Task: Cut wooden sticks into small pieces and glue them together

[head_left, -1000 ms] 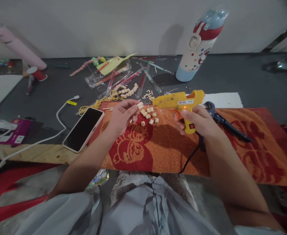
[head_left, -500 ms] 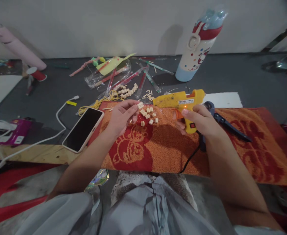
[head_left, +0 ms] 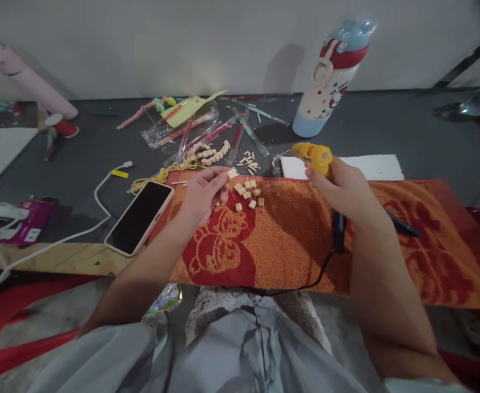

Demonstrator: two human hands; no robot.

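Between its thumb and fingers my left hand (head_left: 205,196) pinches a small pale wooden piece (head_left: 232,173) that looks made of short sticks. My right hand (head_left: 344,188) is wrapped around a yellow hot glue gun (head_left: 314,155), its nozzle toward the back of the table and above the near end of a white board (head_left: 371,166). A black cord runs down from that hand over the towel. Several more small wooden pieces (head_left: 247,191) lie on the orange and red towel (head_left: 292,234), just right of my left hand.
A phone (head_left: 140,218) lies left of the towel, beside yellow string (head_left: 153,177) and a white cable (head_left: 96,191). Behind are loose short sticks (head_left: 248,162), wrapped pens (head_left: 240,128) and a tall bottle (head_left: 325,93). A dark tool (head_left: 403,224), partly hidden, rests by my right forearm.
My right hand has swung the glue gun to the right and turned its nozzle away from the wooden pieces, toward the back. My left hand stays nearly still with its piece.
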